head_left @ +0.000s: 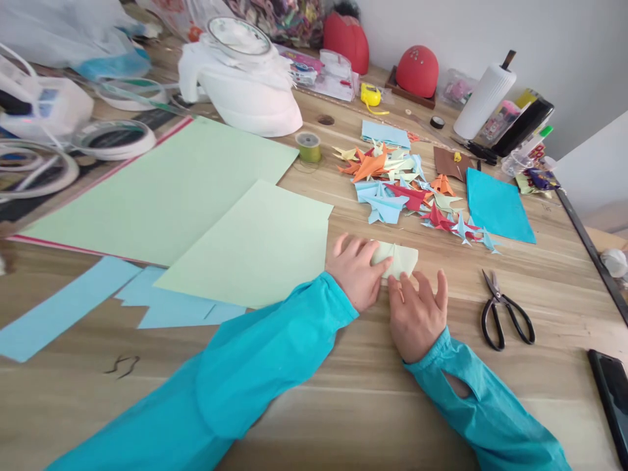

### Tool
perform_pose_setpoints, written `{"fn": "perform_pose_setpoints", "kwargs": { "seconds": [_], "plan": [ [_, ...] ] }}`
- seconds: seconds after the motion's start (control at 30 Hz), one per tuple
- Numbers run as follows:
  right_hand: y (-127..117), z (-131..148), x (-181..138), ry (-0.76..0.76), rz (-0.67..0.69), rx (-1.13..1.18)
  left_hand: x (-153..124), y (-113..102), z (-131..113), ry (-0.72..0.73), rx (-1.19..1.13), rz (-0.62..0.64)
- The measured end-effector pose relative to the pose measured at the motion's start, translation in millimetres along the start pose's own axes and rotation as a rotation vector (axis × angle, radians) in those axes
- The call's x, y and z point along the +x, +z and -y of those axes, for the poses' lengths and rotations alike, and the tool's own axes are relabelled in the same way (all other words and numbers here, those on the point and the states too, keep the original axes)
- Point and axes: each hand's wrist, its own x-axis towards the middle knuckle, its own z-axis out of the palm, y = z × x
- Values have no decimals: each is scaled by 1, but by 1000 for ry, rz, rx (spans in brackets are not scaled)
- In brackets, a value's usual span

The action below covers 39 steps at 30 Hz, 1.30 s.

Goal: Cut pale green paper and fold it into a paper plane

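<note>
A small pale green piece of folded paper (403, 260) lies on the wooden table, creased down its middle. My left hand (357, 269) holds its left side against the tabletop, thumb across the paper. At the near edge, my right hand (418, 313) pinches the same paper with thumb and forefinger, its other fingers raised and spread. The undersides of the fingertips are hidden. Beyond the hands lies a pile of folded paper shapes, with an orange one (371, 165), a light blue one (385, 203) and a red one (408, 196) among them.
Large pale green sheets (260, 242) and light blue paper strips (69, 306) lie to the left. Black-handled scissors (505, 311) and a phone (611, 389) are on the right. Farther back are a blue cloth-like square (499, 206), a thread spool (309, 148) and a yellow tape measure (371, 95).
</note>
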Motion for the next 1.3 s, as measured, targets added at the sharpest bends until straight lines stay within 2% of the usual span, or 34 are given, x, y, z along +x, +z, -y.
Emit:
{"fn": "perform_pose_setpoints", "kwargs": {
  "seconds": [0.3,0.53,0.8,0.9,1.03,1.13,1.3],
  "plan": [
    [3,-3,-2,57,42,106,-1,2,0,19,22,-21],
    [3,1,2,14,47,48,0,4,7,16,10,1],
    [7,8,4,60,102,51,-3,8,19,-7,12,56],
    [8,7,3,54,95,35,-5,6,20,-14,47,-24],
    [8,7,2,51,102,44,-11,5,13,94,-11,-201],
    [7,7,1,78,95,59,-19,9,4,219,-91,-149],
    [6,1,2,109,41,126,-23,7,-5,241,-33,-97]
  ]
}}
